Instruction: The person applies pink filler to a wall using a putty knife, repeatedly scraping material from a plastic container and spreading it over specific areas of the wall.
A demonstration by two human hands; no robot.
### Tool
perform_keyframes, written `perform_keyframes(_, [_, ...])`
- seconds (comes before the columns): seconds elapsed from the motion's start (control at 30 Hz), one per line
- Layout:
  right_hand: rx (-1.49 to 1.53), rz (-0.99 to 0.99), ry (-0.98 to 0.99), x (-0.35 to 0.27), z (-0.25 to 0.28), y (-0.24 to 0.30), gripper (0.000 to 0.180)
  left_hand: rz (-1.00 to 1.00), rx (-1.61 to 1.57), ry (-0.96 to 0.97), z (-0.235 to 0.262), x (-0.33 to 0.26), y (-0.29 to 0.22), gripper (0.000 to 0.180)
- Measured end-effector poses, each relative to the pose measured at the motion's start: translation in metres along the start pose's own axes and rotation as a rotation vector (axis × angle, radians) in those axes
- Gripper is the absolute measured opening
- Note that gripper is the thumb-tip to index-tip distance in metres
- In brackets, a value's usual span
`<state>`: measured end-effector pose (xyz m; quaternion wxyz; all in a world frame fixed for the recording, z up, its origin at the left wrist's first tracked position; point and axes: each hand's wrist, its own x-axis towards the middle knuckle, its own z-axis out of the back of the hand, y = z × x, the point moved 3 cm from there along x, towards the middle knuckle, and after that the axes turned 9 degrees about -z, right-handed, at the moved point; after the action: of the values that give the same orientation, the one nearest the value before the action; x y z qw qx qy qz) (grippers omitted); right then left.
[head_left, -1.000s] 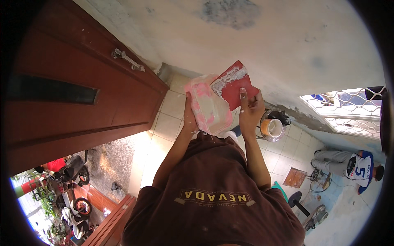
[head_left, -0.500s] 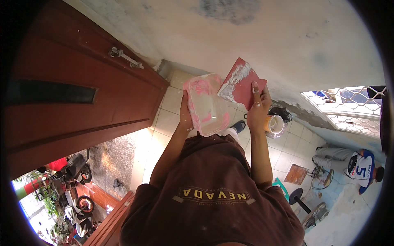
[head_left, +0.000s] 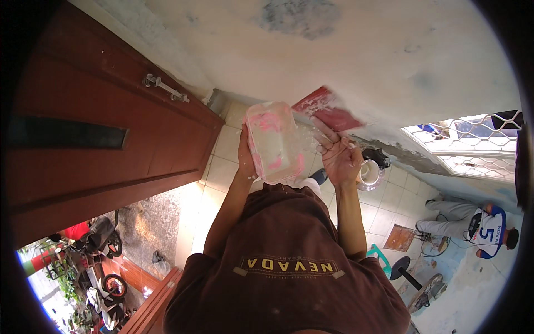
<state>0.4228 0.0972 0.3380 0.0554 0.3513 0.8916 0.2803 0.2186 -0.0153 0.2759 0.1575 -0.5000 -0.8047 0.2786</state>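
My left hand point(head_left: 245, 156) grips the left side of a clear rectangular plastic tub point(head_left: 285, 142), smeared inside with pink and whitish paste. Just right of the tub, my right hand point(head_left: 340, 161) is turned palm up, its fingers reaching to a flat red putty spreader point(head_left: 337, 118) and holding it at the near edge. Motion blurs the spreader and those fingertips, so the exact grip is hard to make out. Whitish paste streaks the spreader's face, and white specks dot both hands.
A patched wall point(head_left: 367, 61) rises ahead. To the left is a brown door point(head_left: 72, 100) with a handle. A white-rimmed container point(head_left: 369, 172) stands on the tiled floor point(head_left: 378, 195). At right are a grille window point(head_left: 467, 139), a person point(head_left: 478, 225) and a round-based stand point(head_left: 409, 273).
My right hand has rolled from knuckles up to palm up, swinging the spreader over and slightly away from the tub. The tub stays in my left hand, shifted slightly left.
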Motion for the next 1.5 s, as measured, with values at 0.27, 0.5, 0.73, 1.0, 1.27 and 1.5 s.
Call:
perform_keyframes(0.27, [0.253,-0.373,0.01,-0.006,0.025,-0.021,0.023,-0.038,-0.025,-0.026,0.005,0.002,-0.004,0.07])
perform_keyframes(0.5, [0.112,-0.302,-0.086,-0.003,0.042,-0.016,0.013,-0.061,0.01,-0.06,0.002,0.001,-0.005,0.072])
perform_keyframes(0.73, [-0.21,-0.069,-0.205,0.006,0.046,0.031,0.022,-0.005,-0.016,-0.013,-0.005,0.001,0.011,0.071])
perform_keyframes(1.0, [-0.841,-0.233,-0.404,0.017,0.048,0.079,0.025,0.137,0.017,-0.078,-0.015,-0.003,0.041,0.063])
perform_keyframes(1.27, [-1.307,-0.111,-0.373,0.029,0.092,0.067,0.035,0.056,-0.033,-0.098,-0.036,-0.006,0.079,0.064])
perform_keyframes(1.5, [-1.379,-0.166,-0.289,0.028,0.099,0.081,0.027,-0.017,-0.18,-0.049,-0.034,-0.005,0.095,0.055])
